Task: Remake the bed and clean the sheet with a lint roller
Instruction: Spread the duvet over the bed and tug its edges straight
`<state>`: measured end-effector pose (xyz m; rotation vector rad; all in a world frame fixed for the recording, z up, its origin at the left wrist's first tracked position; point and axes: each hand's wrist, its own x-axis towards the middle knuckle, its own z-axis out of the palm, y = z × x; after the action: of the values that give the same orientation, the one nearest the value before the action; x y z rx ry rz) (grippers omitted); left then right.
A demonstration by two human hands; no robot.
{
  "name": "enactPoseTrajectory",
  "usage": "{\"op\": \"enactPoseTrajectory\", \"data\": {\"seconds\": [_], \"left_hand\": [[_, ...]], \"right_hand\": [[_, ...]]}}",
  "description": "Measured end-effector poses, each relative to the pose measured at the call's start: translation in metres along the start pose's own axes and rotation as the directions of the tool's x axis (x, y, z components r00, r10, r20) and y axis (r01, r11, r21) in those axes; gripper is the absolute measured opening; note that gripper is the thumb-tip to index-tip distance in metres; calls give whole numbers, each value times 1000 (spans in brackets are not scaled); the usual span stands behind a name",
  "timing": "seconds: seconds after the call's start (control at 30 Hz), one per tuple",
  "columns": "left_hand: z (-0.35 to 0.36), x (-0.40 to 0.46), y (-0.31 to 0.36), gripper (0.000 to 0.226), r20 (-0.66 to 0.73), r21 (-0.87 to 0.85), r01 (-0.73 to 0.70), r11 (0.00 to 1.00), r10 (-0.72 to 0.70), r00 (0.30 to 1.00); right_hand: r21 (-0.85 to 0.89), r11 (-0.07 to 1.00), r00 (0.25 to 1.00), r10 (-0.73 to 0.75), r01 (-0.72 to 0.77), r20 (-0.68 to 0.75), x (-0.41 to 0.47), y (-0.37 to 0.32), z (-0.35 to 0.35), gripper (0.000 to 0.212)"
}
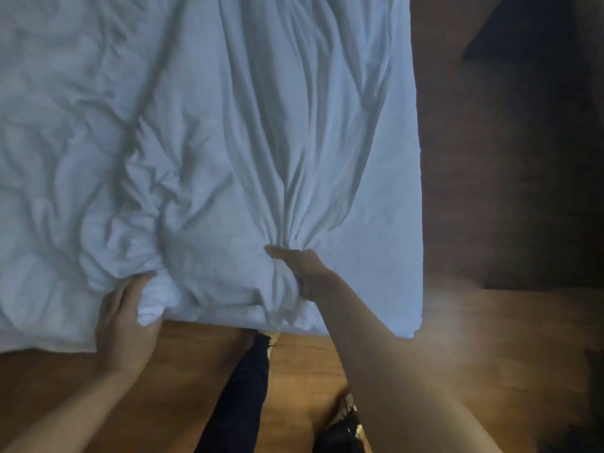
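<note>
Left hand (127,317) and right hand (302,268) each grasp a bunched fold of the wrinkled white sheet (228,125); creases radiate beyond the right hand.

Both hands, left (125,317) and right (302,268), bunching white sheet (228,125) at near edge.

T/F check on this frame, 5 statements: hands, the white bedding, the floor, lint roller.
1. Both hands grip the white bedding. True: the left hand holds a bunch at the near edge, the right hand a gathered bunch further in.
2. A lint roller is in the right hand. False: no lint roller is in view.
3. The bedding lies flat and smooth. False: it is creased, with folds fanning out from the right hand.
4. The floor is wood-coloured. True.
5. The left hand rests open on the floor. False: it grips bedding.
</note>
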<state>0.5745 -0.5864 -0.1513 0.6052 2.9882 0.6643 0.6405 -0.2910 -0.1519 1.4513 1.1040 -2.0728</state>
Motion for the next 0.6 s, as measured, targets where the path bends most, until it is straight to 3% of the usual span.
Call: {"op": "enactPoseTrajectory", "data": {"seconds": [0.07, 0.17, 0.27, 0.33, 0.4, 0.47, 0.5, 0.57, 0.6], "left_hand": [[-4, 0, -8, 54, -15, 11, 28, 1000, -28, 1000], [-17, -9, -7, 58, -5, -23, 99, 995, -99, 995], [-25, -16, 4, 64, 8, 2, 196, 981, -196, 981], [-17, -29, 15, 57, 35, 82, 86, 993, -89, 995], [8, -46, 24, 54, 156, 227, 47, 973, -84, 984], [36, -67, 42, 88, 324, 385, 60, 921, -196, 925], [52, -78, 54, 107, 385, 398, 10, 917, -177, 906], [79, -90, 95, 133, 462, 296, -208, 932, 51, 885], [92, -91, 121, 140, 455, 238, -317, 918, 183, 872]], "right_hand": [[-44, 995, 996, -87, 86, -27, -26, -6, -26, 42], [-126, 952, 930, -301, 279, -213, -74, -30, -103, 36], [-266, 906, 857, -405, 330, -319, -118, -55, -183, 35], [-286, 932, 879, -320, 225, -354, -125, -63, -213, 55], [-251, 961, 899, -209, 115, -386, -113, -56, -221, 94], [-212, 975, 925, -135, 61, -354, -93, -40, -218, 113], [-157, 986, 941, -112, 64, -318, -85, -33, -214, 105], [-18, 994, 955, -104, 103, -279, -77, -22, -201, 78], [55, 991, 953, -98, 118, -285, -70, -17, -201, 74]]}}
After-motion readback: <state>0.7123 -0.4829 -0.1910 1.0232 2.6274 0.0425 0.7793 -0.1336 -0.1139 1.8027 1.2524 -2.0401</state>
